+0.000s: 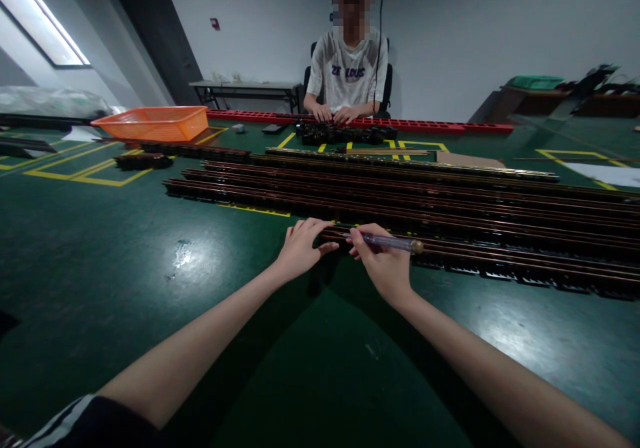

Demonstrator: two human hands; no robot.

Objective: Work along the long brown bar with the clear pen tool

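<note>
My left hand (299,249) grips the near end of a long dark strip (465,256) with copper-coloured rails, which resembles model railway track. Its fingers lie over the far side and the thumb is on the near side. In my right hand (387,268) is a slim screwdriver (390,241) with a clear purplish handle and a brownish round end, held like a pen. The thin tip points left at the strip, close to my left fingers. Whether the tip touches the strip I cannot tell. Just beyond lie several similar strips (300,191), side by side.
Across the green table (125,248) a person (350,68) handles a dark bundle of parts (345,131). An orange basket (155,125) stands at the back left, near a small dark piece (143,161). Red slotted bars (435,127) run along the far edge. Cardboard (470,161) lies behind the strips.
</note>
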